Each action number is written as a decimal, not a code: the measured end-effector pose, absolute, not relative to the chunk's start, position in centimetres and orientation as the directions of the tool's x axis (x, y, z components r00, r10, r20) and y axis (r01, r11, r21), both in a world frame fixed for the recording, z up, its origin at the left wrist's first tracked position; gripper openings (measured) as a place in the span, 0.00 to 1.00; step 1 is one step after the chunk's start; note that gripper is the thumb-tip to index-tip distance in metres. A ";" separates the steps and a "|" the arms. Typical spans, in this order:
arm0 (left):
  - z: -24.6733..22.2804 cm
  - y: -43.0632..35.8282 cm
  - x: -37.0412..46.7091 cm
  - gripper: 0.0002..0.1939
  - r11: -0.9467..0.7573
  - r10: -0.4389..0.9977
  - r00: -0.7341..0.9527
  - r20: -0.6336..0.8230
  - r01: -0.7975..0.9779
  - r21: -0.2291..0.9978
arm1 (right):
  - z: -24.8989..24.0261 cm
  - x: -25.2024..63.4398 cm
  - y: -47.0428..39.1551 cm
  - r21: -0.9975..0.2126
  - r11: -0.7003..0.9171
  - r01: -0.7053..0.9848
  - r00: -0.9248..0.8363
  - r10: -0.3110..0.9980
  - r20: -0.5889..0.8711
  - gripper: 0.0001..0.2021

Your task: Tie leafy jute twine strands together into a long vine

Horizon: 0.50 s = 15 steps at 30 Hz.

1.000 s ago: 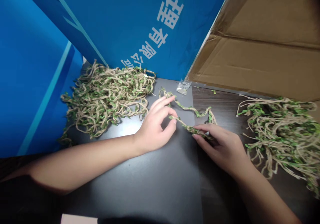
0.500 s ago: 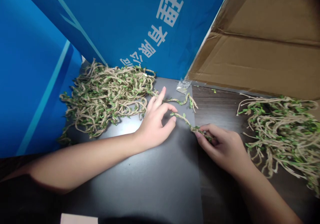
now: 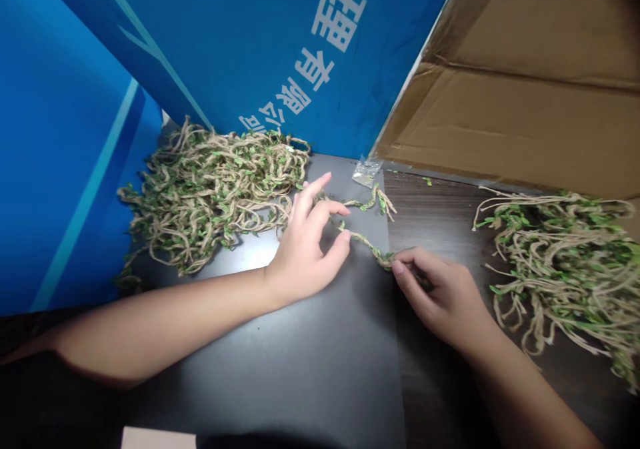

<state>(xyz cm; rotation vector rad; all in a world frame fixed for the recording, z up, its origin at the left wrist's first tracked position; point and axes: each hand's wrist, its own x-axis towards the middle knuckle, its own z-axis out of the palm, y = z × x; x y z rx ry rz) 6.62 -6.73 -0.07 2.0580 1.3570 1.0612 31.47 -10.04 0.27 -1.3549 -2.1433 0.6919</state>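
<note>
A twine strand with small green leaves [image 3: 367,243] runs from beside my left hand to my right hand. My right hand [image 3: 443,295] pinches its end between thumb and fingers. My left hand [image 3: 313,245] hovers over the grey mat with fingers spread, its thumb tip by the strand. Another leafy piece with frayed ends [image 3: 375,202] lies beyond my left fingers, partly hidden by them. A tangled heap of leafy twine [image 3: 215,189] lies left of my left hand. To the right of my right hand is a second pile [image 3: 565,262].
The grey mat [image 3: 300,369] lies on a dark wood-grain table [image 3: 435,209]. Blue panels [image 3: 200,42] with white characters stand behind, beside a brown cardboard sheet [image 3: 525,122]. A small clear plastic packet [image 3: 367,171] lies near their meeting point. A pale card [image 3: 159,438] shows at the bottom edge.
The pinched strand has shifted, with less of it showing at my right fingertips. My left hand has moved slightly left, its fingers still spread.
</note>
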 end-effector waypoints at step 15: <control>0.5 -7.1 6.6 0.08 -0.447 0.870 0.159 0.467 0.656 0.609 | 0.2 31.6 -9.9 -0.646 0.394 0.653 -0.356 0.913 0.198 0.06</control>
